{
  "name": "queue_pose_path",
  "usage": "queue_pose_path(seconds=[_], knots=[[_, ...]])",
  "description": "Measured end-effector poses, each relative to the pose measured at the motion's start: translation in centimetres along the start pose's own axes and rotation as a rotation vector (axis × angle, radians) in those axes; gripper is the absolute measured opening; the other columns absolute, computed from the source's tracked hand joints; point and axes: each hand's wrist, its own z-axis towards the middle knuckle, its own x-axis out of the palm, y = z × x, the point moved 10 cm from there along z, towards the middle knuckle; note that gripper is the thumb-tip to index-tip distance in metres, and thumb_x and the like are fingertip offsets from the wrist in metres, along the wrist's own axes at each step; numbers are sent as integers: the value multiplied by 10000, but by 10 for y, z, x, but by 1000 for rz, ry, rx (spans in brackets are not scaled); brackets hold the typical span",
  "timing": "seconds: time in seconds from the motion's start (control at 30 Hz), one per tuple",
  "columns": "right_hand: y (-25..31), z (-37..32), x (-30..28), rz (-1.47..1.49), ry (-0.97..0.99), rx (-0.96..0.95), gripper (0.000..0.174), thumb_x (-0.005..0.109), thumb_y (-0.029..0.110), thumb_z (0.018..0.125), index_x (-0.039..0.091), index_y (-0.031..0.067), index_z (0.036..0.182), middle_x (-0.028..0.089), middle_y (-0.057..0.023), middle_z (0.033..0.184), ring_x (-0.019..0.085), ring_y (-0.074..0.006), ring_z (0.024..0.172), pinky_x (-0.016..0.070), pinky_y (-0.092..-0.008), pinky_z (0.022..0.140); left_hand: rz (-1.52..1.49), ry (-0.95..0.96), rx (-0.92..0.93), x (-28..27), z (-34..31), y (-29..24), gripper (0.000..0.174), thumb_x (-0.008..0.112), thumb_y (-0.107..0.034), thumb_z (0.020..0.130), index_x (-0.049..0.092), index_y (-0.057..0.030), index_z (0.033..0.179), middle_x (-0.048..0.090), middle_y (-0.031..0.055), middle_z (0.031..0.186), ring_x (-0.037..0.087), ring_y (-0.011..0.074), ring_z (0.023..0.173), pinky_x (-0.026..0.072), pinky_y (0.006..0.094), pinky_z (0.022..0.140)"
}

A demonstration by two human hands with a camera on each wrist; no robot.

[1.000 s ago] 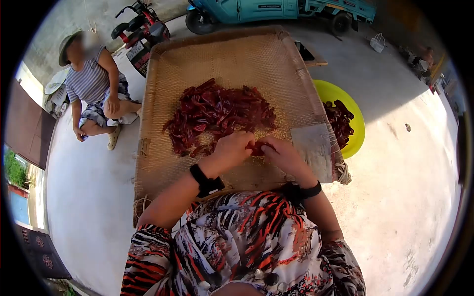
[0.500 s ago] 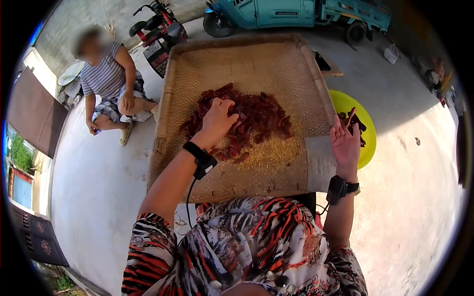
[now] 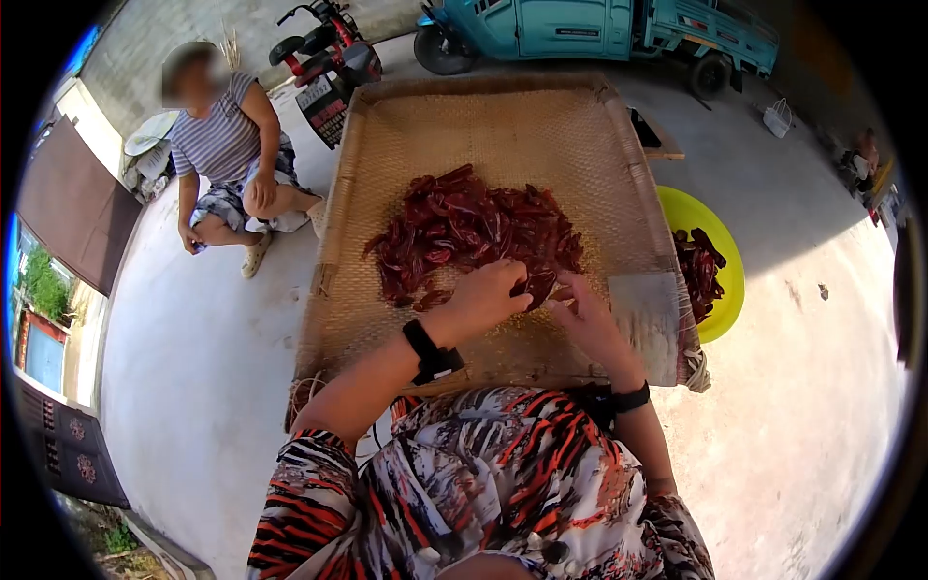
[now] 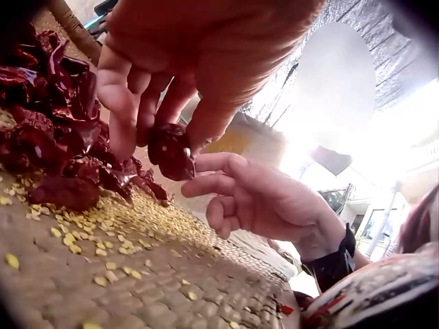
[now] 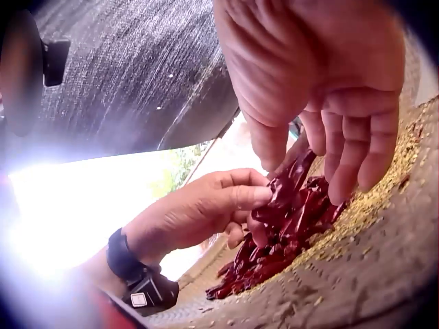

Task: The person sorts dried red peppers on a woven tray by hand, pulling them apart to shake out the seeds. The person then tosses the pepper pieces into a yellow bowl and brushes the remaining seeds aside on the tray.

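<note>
My left hand (image 3: 488, 295) pinches a dark red dried chili (image 4: 171, 154) close over the woven tray (image 3: 483, 101). From the other side comes my right hand (image 3: 590, 324), its thumb and index finger around the chili's near end. In the left wrist view its other fingers are curled below. A heap of dried chilies (image 3: 464, 222) lies just beyond both hands, glossy and wrinkled. Loose yellow seeds (image 4: 151, 223) are scattered under the hands and along the heap's edge.
A yellow basin (image 3: 730, 280) with more chilies stands right of the tray. A flat grey patch (image 3: 646, 319) covers the tray's near right part. At the left a person (image 3: 227, 145) squats. Behind stand a red scooter (image 3: 333, 63) and a teal three-wheeled truck (image 3: 570, 29).
My left hand came from the heap toward me with a chili. My right hand swung left from beside the yellow basin, where it was spread palm-up, to meet it. The view shifted slightly.
</note>
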Motion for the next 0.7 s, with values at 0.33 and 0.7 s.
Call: queue_pose_path(seconds=[0.33,0.7], knots=[[-10,-18,14,295,215,350,328,532,286,986,575,20,1174,639,-34,818,574,-99,647,485,-250,606,-450,172,-62,17,-15,2,278,679,-165,861,605,-17,1083,573,118,1029,610,227,923,502,390,794],[-46,-2,-84,548,-247,342,248,524,291,992,594,75,1092,647,-22,833,589,-100,650,513,-256,633,53,-162,-103,-101,28,56,516,661,-381,892,533,-61,1276,478,162,1268,467,319,1204,399,430,1004]])
